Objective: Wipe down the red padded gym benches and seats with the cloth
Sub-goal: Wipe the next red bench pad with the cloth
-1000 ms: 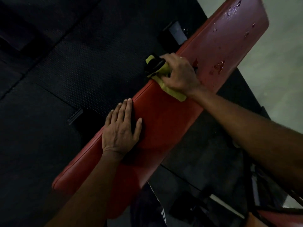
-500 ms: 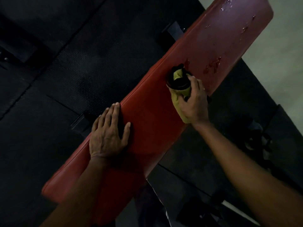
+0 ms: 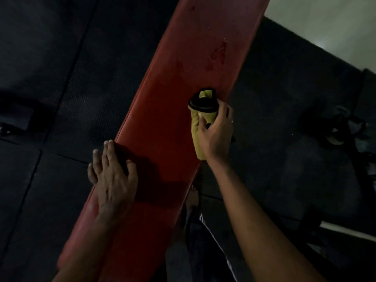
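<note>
Two hands are on the red padded bench (image 3: 168,110), which runs as a long diagonal from the lower left of the frame to the top centre. Our left hand (image 3: 114,176) lies flat on the pad's left edge at centre left, palm down, fingers straight and close together pointing up the frame, the thumb spread out to the right onto the red surface; it holds nothing. The left forearm comes up from the bottom edge along the pad. Our right hand (image 3: 215,135) sits near the pad's right edge, just right of centre, with its fingers and thumb curled round a bunched yellow cloth (image 3: 196,137). A dark band (image 3: 200,103) wraps the cloth's upper end, where a yellow tip pokes out above the fingers; the lower end trails down past the wrist to the pad's edge. The right forearm stretches in from the lower right corner. Above the cloth, toward the upper centre, wet dark blotches (image 3: 216,55) mark the red vinyl. Dark rubber floor mats (image 3: 50,78) fill the left side, and a pale floor (image 3: 325,21) shows in the upper right corner.
</note>
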Demonstrator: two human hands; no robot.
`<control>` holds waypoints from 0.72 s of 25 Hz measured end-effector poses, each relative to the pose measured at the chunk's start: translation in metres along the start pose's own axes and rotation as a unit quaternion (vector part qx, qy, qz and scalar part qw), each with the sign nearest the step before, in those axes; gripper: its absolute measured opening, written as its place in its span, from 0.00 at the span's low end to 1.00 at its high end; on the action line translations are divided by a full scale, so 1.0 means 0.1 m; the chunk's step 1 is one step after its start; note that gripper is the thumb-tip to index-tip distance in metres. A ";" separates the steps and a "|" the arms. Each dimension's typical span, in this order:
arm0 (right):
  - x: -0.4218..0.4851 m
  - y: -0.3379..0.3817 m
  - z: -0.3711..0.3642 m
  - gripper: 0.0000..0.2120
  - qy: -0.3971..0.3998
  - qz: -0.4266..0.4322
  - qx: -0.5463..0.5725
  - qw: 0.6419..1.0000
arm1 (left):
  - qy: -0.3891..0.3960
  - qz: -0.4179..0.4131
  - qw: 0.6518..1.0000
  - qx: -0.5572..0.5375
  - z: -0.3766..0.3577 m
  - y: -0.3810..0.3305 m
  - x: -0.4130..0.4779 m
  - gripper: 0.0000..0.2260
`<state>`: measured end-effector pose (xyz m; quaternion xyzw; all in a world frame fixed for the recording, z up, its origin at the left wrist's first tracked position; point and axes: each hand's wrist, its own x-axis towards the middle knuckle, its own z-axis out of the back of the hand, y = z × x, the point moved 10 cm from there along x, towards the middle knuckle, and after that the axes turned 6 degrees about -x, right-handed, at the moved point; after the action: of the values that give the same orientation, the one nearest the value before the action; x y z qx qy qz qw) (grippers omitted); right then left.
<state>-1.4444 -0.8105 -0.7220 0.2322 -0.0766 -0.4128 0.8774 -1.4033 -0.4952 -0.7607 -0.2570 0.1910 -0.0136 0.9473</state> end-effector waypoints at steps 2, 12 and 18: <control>-0.15 -0.08 0.03 0.28 -0.032 -0.071 0.039 0.996 | -0.001 -0.025 0.999 -0.021 -0.05 -0.20 0.16 0.33; -0.45 -0.41 0.03 0.24 -0.078 -0.136 0.160 0.975 | -0.048 -0.076 0.995 0.039 -0.10 -0.45 0.52 0.31; -0.12 0.00 -0.01 0.30 0.039 0.010 0.059 0.997 | -0.052 -0.075 0.994 0.053 -0.09 -0.51 0.51 0.34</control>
<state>-1.4524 -0.8010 -0.7226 0.2987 -0.0691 -0.3897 0.8684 -1.3557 -0.5497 -0.7611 -0.2199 0.1211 -0.0815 0.9645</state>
